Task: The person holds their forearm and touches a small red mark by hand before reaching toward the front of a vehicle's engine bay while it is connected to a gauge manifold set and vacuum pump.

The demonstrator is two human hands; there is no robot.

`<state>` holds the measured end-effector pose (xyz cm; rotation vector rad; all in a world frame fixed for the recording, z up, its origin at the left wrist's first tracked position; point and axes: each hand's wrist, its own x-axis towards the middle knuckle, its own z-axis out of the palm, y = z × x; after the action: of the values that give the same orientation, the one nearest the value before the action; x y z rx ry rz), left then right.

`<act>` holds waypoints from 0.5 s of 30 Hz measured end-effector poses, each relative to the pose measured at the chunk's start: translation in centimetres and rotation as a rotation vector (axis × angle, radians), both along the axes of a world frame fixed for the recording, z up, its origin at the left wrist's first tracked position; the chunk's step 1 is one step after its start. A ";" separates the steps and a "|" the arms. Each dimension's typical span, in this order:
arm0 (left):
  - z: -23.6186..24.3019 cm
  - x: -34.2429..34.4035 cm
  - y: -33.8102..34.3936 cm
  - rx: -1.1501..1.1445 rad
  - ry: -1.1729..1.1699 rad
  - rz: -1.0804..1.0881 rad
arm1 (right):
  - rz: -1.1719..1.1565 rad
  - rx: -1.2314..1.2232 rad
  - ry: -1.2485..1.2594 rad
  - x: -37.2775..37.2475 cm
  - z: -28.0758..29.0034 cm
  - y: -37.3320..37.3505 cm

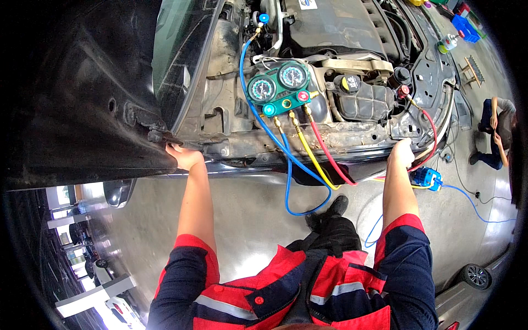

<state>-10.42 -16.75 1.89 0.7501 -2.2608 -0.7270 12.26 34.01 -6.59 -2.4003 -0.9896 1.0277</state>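
My left hand (pixel 187 158) rests at the fender edge beside the raised hood's hinge (pixel 158 135), its visible fingers stretched out and apart. My right hand (pixel 403 154) is curled on the front part of the fender (pixel 335 133), with its fingertips hidden. Between my hands, a green manifold gauge set (pixel 286 104) with two round dials lies over the engine bay. From it run a blue hose (pixel 252 99), a yellow hose (pixel 308 150) and a red hose (pixel 323 144). Their far couplers, one blue (pixel 264 19) and one red (pixel 404 90), sit on fittings in the bay.
A coolant tank (pixel 364 104) with a dark cap stands beside the engine cover (pixel 335 27). On the floor at right is a blue pump-like machine (pixel 427 179) with cables around it. Another person (pixel 498 132) is farther right. A car wheel (pixel 476 276) shows at lower right.
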 end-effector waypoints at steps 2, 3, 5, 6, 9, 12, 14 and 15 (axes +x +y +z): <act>-0.1 -0.1 -0.1 0.003 0.000 0.001 | -0.005 0.005 0.007 0.0 0.0 0.0; -0.1 -0.1 -0.2 0.005 0.000 0.001 | -0.006 0.006 0.010 0.0 -0.2 0.1; -0.3 -0.2 -0.5 -0.005 -0.008 0.009 | -0.009 0.005 0.015 -0.1 0.0 -0.1; -0.4 -0.2 -0.6 -0.010 -0.012 0.013 | -0.013 0.002 0.016 -0.2 0.3 -0.2; -0.6 -0.2 -0.6 -0.024 0.018 -0.009 | -0.022 0.000 0.025 -0.2 0.4 -0.3; -0.8 -0.5 -0.7 -0.003 0.009 -0.007 | -0.033 0.005 0.035 0.0 0.0 0.0; -1.2 -0.8 -1.6 -0.045 0.034 -0.007 | -0.029 0.008 0.042 -0.1 -0.1 -0.1; -1.4 -0.8 -2.0 -0.066 0.046 -0.007 | -0.023 0.010 0.046 -0.2 0.0 -0.2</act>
<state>-11.27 -18.76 0.45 0.6878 -2.2355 -0.6633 12.10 33.84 -6.55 -2.3638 -0.9472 1.0621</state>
